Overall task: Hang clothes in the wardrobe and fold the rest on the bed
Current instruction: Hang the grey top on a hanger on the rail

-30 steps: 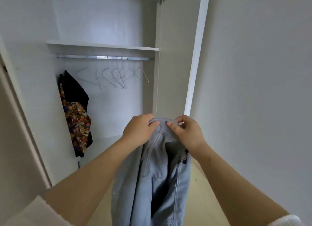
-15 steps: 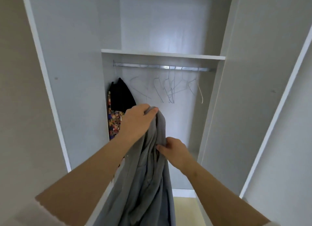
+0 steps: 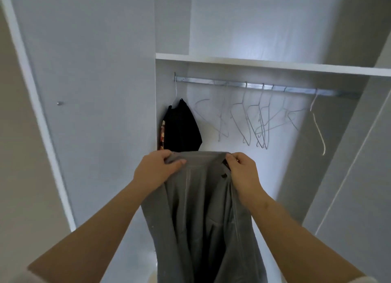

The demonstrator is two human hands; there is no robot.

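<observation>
A pair of pale grey-blue jeans hangs in front of me, held up by its waistband. My left hand grips the waistband's left end and my right hand grips its right end, so the band is stretched flat between them. Behind the jeans stands the open white wardrobe. Its metal rail carries several empty wire hangers. At the rail's left end hangs a black garment with a patterned one partly hidden behind it.
A white shelf runs just above the rail. An open wardrobe door stands to the left and a second door panel to the right. One lone hanger hangs at the rail's right end.
I have stepped closer to the wardrobe and my view has tilted up. My right hand has risen from the jeans' side to the waistband, and both hands have spread it wide.
</observation>
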